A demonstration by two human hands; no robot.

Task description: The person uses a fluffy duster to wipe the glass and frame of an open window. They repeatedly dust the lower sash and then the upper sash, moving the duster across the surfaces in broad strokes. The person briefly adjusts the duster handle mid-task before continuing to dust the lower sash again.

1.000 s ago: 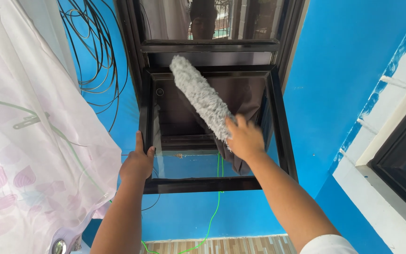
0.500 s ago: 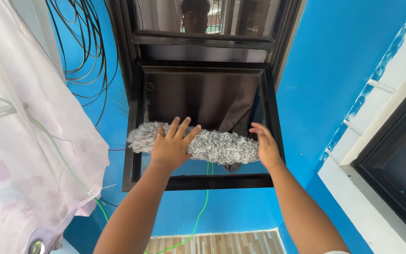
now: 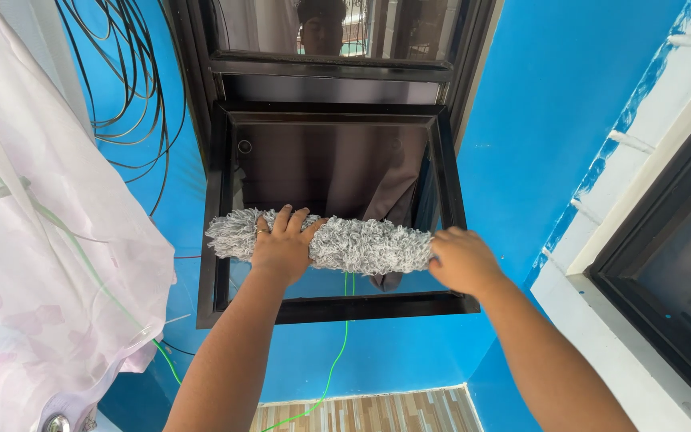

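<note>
**Both hands on a grey duster held across an open window pane**

A fluffy grey duster point(image 3: 353, 244) lies crosswise over the glass of a black-framed window sash point(image 3: 205, 240) that swings out from a blue wall point(image 3: 537, 120). The duster sits near the middle of the view, its long axis running from 9 o'clock to 3 o'clock, about two thirds of the way down the pane.

The left hand point(image 3: 283, 246) wraps over the duster's left part, fingers curled across the top of the pile and thumb toward the right; a ring shows on one finger. A shaggy tip sticks out past this hand toward 9 o'clock, reaching the sash's left rail. The right hand point(image 3: 461, 260) closes around the duster's right end at about 3 o'clock from the left hand, knuckles up, just over the sash's right rail. Whatever handle it may grip is hidden under the fist.

Behind the glass hangs a dark cloth point(image 3: 389, 200), drooping below the duster. Above the sash, at 12 o'clock, a second fixed pane point(image 3: 361, 28) shows a dim reflection of a person. At 10 o'clock a bundle of black cables point(image 3: 121, 80) loops against the wall. A sheer white curtain point(image 3: 33, 264) with pink leaf print fills the 9 o'clock side. A thin green cord point(image 3: 333, 360) drops from under the sash toward 6 o'clock, down to a wood-pattern floor point(image 3: 377, 412). At 3 to 4 o'clock a white sill point(image 3: 601, 320) borders another dark window frame point(image 3: 673, 272).
</note>
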